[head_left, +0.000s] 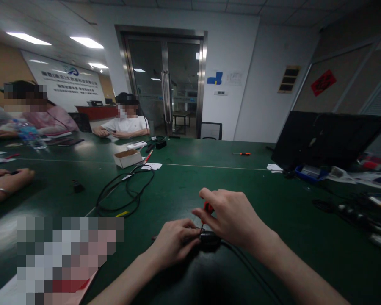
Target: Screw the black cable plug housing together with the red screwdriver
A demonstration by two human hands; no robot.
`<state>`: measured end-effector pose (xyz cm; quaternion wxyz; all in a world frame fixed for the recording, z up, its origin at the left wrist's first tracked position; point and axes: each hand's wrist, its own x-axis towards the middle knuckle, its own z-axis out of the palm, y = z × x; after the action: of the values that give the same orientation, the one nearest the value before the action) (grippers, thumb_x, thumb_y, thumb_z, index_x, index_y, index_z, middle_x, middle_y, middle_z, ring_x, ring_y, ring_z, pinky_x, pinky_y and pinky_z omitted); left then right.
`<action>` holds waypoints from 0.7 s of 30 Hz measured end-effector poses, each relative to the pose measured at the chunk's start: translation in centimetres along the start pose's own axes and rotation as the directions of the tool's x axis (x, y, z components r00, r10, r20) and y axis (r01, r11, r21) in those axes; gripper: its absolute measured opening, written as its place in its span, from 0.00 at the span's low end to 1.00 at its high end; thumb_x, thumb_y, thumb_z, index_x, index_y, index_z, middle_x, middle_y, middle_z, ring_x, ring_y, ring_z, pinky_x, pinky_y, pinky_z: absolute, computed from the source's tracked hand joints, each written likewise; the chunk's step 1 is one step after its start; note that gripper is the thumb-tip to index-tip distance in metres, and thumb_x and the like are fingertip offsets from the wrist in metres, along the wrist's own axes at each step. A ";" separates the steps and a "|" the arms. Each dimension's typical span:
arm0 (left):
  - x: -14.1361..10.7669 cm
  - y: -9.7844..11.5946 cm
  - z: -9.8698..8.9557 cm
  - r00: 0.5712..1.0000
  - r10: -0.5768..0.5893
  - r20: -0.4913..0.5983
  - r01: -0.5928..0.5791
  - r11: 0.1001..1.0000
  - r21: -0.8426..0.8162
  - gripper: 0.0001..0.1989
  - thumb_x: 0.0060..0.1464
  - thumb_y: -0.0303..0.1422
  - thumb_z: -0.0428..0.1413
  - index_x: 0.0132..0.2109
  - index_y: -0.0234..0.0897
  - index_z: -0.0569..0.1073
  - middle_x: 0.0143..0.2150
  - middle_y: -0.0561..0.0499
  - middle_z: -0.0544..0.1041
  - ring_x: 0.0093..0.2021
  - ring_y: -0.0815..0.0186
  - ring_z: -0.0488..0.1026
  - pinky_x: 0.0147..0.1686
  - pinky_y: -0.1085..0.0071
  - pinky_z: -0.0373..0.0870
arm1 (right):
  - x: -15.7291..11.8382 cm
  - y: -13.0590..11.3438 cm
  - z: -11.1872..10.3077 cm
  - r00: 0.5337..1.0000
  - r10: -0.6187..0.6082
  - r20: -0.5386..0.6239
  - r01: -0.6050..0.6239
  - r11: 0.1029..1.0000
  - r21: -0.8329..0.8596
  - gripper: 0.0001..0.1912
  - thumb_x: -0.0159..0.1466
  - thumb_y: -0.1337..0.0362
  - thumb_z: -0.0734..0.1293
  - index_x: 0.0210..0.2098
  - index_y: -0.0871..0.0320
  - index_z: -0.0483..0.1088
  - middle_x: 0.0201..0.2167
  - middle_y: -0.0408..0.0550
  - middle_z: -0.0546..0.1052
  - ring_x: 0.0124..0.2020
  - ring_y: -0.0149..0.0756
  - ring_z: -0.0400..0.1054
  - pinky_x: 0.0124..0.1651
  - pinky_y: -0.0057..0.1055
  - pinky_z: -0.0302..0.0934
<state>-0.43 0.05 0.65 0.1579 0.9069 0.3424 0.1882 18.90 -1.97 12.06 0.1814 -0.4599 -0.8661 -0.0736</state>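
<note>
Toward the desk's (190,182) near edge, the left hand (179,238) pinches the end of a black connector (210,240); the right hand (230,209) grips a red-handled screwdriver (208,206), its shaft pointing down at it. Beyond, a black monitor (327,142) stands toward the right edge; an orange-handled screwdriver (245,153) lies near the far edge.

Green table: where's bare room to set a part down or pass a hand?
Bare table lies between the right hand and the orange-handled screwdriver, and between that hand and the coiled black cable. Another patch separates the right forearm from the black items at right. Crowded: by the monitor, and around the small white box.
</note>
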 end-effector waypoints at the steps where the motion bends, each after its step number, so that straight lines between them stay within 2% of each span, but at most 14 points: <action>1: 0.0 0.0 0.0 1.000 -0.004 0.000 0.004 1.000 0.003 0.12 0.65 0.35 0.52 0.48 0.44 0.79 0.44 0.49 0.78 0.41 0.61 0.76 0.42 0.70 0.70 | 0.0 0.1 0.0 1.000 0.011 0.013 -0.010 1.000 -0.013 0.11 0.68 0.54 0.64 0.38 0.56 0.66 0.27 0.46 0.76 0.27 0.38 0.69 0.27 0.31 0.43; 3: 0.0 0.1 -0.1 1.000 -0.008 0.002 0.008 1.000 0.005 0.12 0.65 0.35 0.51 0.48 0.44 0.79 0.44 0.49 0.78 0.41 0.61 0.76 0.41 0.70 0.70 | 0.0 0.2 0.0 0.999 0.027 0.040 -0.027 1.000 -0.007 0.10 0.68 0.55 0.65 0.38 0.56 0.66 0.28 0.45 0.77 0.26 0.37 0.69 0.27 0.30 0.42; 6: 0.0 0.2 -0.2 1.000 -0.007 0.009 0.007 1.000 0.000 0.12 0.66 0.35 0.51 0.47 0.44 0.80 0.44 0.48 0.78 0.41 0.61 0.76 0.40 0.71 0.70 | 0.0 0.2 0.0 0.998 0.020 0.058 -0.023 0.998 0.051 0.06 0.66 0.62 0.66 0.40 0.56 0.64 0.31 0.45 0.77 0.28 0.36 0.70 0.27 0.29 0.45; 10: 0.1 0.2 -0.3 1.000 -0.007 0.012 0.007 1.000 0.001 0.11 0.65 0.34 0.52 0.44 0.42 0.80 0.43 0.48 0.78 0.41 0.61 0.76 0.40 0.72 0.69 | -0.1 0.3 0.1 0.997 -0.053 0.051 0.045 0.988 0.148 0.09 0.63 0.68 0.65 0.42 0.57 0.63 0.35 0.46 0.76 0.31 0.36 0.69 0.30 0.29 0.49; 15: 0.1 0.1 -0.2 1.000 0.013 0.010 -0.013 1.000 -0.014 0.12 0.65 0.34 0.51 0.46 0.44 0.80 0.44 0.49 0.78 0.43 0.61 0.76 0.42 0.71 0.69 | -0.3 0.4 0.0 0.987 -0.158 0.033 0.141 0.944 0.299 0.11 0.59 0.72 0.64 0.42 0.58 0.63 0.35 0.45 0.73 0.32 0.33 0.65 0.31 0.28 0.51; 18: 0.0 0.0 0.0 1.000 0.019 -0.012 -0.019 1.000 -0.013 0.11 0.64 0.33 0.52 0.44 0.43 0.80 0.44 0.49 0.78 0.42 0.61 0.76 0.41 0.72 0.69 | -0.2 0.5 0.0 0.982 -0.189 0.027 0.155 0.872 0.465 0.10 0.56 0.75 0.65 0.36 0.58 0.64 0.33 0.43 0.71 0.32 0.30 0.62 0.33 0.27 0.53; 21: -0.1 -0.1 0.2 0.999 -0.005 -0.043 0.005 1.000 0.004 0.09 0.61 0.32 0.54 0.39 0.39 0.79 0.40 0.49 0.78 0.38 0.62 0.76 0.36 0.73 0.68 | 0.2 0.6 0.3 0.970 -0.228 0.080 0.113 0.721 0.684 0.08 0.59 0.70 0.67 0.29 0.58 0.62 0.26 0.38 0.66 0.27 0.28 0.59 0.31 0.25 0.53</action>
<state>-0.43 0.04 0.44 0.1492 0.9021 0.3482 0.2068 19.20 -1.44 11.84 0.2584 -0.2853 -0.8839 0.2655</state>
